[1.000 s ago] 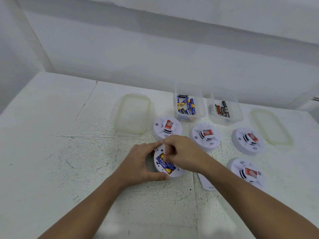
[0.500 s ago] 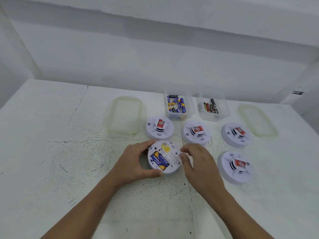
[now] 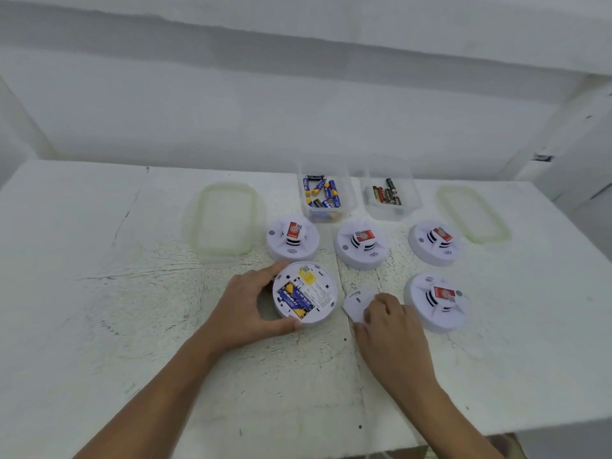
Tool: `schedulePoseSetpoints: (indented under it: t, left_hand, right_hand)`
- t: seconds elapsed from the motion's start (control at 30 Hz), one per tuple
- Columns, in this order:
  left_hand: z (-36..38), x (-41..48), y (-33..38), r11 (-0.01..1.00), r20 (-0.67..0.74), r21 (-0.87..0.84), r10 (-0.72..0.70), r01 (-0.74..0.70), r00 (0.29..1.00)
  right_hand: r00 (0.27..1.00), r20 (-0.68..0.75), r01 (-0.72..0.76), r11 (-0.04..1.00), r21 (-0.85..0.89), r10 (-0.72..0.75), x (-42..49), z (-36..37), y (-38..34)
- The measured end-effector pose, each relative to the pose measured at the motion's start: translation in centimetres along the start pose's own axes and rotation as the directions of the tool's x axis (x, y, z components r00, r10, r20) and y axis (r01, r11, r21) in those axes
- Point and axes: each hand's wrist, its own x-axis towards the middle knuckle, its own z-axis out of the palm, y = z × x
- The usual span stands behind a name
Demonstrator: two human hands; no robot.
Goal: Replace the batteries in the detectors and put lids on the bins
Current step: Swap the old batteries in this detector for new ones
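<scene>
White table (image 3: 99,326) — scuffed, pale wall (image 3: 298,111)

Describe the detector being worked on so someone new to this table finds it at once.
On the white table, in front of two clear plastic battery bins, find the near-left round white plastic detector, gripped by the left hand. Only it lies face down, showing blue batteries in its back; the other four detectors show red labels.
</scene>
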Motion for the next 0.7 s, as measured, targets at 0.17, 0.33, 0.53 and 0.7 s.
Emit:
schedulePoseSetpoints:
  t: [0.17, 0.33, 0.53, 0.7]
  left_hand:
    - [0.0, -0.3, 0.2, 1.0, 0.013, 0.022, 0.001, -0.002, 1.0]
    - [0.0, -0.3, 0.1, 0.999, 0.039, 0.006, -0.034, 0.033, 0.999]
    - [0.3, 0.2, -0.3, 0.997, 0.042, -0.008, -0.078, 0.078, 0.996]
    - [0.4, 0.4, -0.7, 0.995, 0.049, -0.041, -0.088, 0.09, 0.995]
  right_hand:
    - [1.0, -0.03, 0.008, 0.978, 0.208, -0.001, -0.7, -1.1, 0.0]
    - [0.99, 0.093, -0.138, 0.834, 0.535, 0.104, 0.1, -4.0, 0.3]
    - [0.985, 0.084, 0.07, 0.8, 0.596, -0.149, 3.4, -6.0, -0.1]
    - [0.864, 0.144, 0.374, 0.806, 0.459, -0.483, 5.8, -6.3, -1.6]
